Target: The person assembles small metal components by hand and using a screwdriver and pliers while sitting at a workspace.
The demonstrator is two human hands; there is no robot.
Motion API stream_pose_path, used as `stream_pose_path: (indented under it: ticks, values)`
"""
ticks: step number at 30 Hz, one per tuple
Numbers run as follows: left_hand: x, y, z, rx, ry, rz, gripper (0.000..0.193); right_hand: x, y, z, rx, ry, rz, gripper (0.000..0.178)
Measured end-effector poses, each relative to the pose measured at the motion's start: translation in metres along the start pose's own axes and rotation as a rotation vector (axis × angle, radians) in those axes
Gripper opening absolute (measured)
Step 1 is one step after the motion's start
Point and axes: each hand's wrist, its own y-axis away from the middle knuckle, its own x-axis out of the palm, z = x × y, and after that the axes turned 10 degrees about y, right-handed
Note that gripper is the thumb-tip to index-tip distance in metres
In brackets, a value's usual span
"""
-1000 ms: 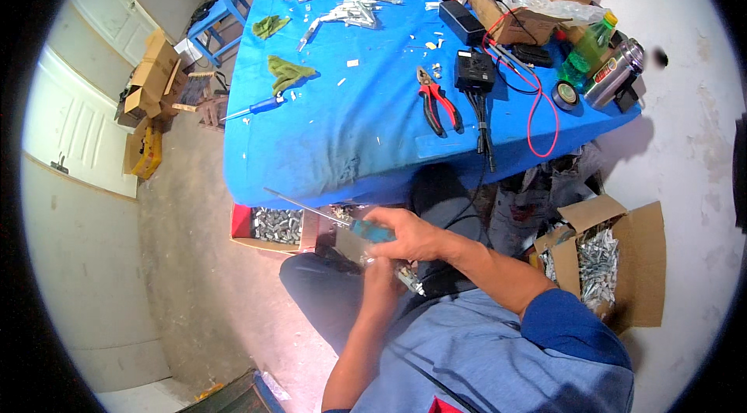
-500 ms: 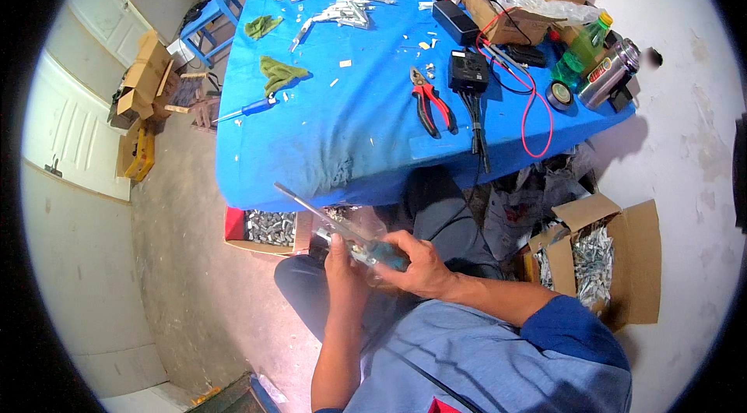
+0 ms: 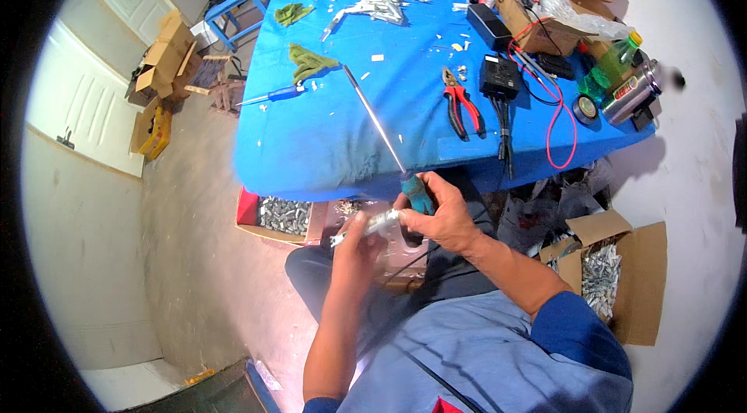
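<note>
The right hand [image 3: 440, 214] has swung the long screwdriver [image 3: 385, 139] upward — its shaft now lies over the blue table [image 3: 327, 140] edge.

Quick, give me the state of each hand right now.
Left hand: closed around a small silvery metal part.
Right hand: closed on the teal handle of a long screwdriver.

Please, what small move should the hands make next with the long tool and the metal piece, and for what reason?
Probably the right hand should tilt the long screwdriver down, bringing its tip to the small silver metal piece in the left hand. The shaft now points up and away over the blue table, so its tip is far from the piece, while the two hands are close together.
</note>
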Motion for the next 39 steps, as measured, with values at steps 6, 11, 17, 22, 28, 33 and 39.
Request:
stream_pose_path:
  ticks: [6,11,17,22,28,33,39]
  values:
    - [0.021,-0.022,-0.016,-0.012,0.024,-0.084,0.030,-0.001,-0.031,-0.001,-0.117,0.127,-0.092,0.030]
    - [0.017,-0.051,-0.025,0.049,0.010,0.036,0.040,-0.016,-0.092,-0.001,-0.011,-0.219,0.019,0.034]
    - [-0.015,-0.075,-0.032,0.046,0.011,0.026,0.038,-0.020,-0.137,-0.002,0.081,-0.183,0.180,0.029]
    - [-0.010,-0.078,-0.035,0.086,-0.105,-0.071,0.036,-0.006,-0.164,-0.016,0.171,-0.073,0.156,0.023]
    - [-0.017,-0.081,-0.043,0.164,-0.355,-0.054,0.041,0.004,-0.173,-0.024,0.150,0.112,0.064,0.026]
    - [-0.026,-0.083,-0.047,0.198,-0.517,-0.041,0.046,0.014,-0.176,-0.041,0.017,0.389,-0.067,0.032]
    - [-0.025,-0.084,-0.048,0.211,-0.590,-0.129,0.050,0.006,-0.162,-0.033,-0.042,0.414,-0.150,0.035]
